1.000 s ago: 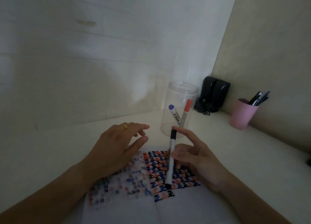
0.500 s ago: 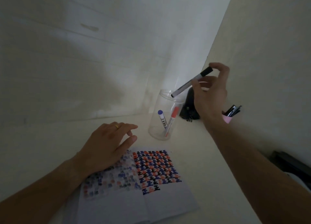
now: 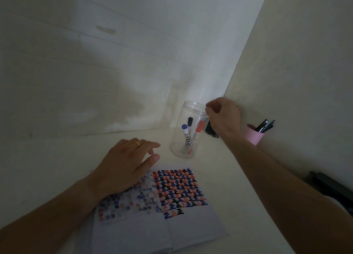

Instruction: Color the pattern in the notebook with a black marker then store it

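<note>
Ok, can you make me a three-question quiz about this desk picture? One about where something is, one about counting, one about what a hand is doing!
1. Where is the black marker?
A. on the notebook
B. in the clear jar
C. in the pink cup

2. How many markers are in the clear jar?
A. one
B. two
C. three

3. What is the left hand doing?
A. resting on the notebook
B. holding a marker
C. lifting the jar

Answers:
1 B, its black cap shows through the jar wall.
2 C, blue, black and red caps.
3 A, it lies flat on the notebook.
</note>
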